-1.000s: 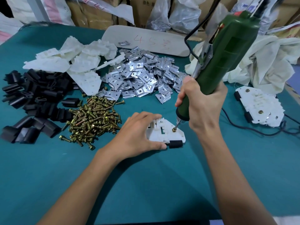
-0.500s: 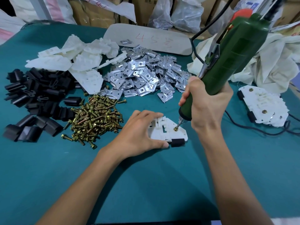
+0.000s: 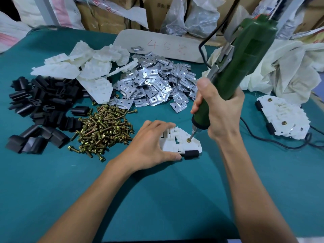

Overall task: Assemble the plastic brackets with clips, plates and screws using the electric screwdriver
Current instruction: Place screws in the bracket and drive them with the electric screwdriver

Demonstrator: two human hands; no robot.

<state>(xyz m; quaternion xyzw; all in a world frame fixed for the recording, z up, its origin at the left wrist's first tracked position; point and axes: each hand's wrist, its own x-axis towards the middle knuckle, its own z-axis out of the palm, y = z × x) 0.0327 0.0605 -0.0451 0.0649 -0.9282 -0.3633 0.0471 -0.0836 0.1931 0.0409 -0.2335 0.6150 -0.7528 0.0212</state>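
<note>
Broadly, a teal table [image 3: 157,199] carried everything. At its far right lay a crumpled white cloth [image 3: 289,71]. Four heaps sat on the left half: black clips [image 3: 40,106] furthest left, loose brackets [image 3: 84,71] behind them, plates [image 3: 154,85] in the middle, and screws [image 3: 103,130] just in front of the plates. A finished stack [image 3: 284,116] lay near the right edge, below the cloth.

The green screwdriver [image 3: 245,58] slanted down from upper right, its black cable trailing across the table. The right hand [image 3: 222,113] was wrapped tight round its lower barrel. The left hand [image 3: 150,144] clamped the bracket [image 3: 191,144] flat to the table, fingers curled over the far edge and thumb against the near one.

That bracket lay at table centre, just right of the screws. A black clip [image 3: 191,153] sat on its near edge. The bit tip stood in a brass screw [image 3: 189,140] on the bracket.
</note>
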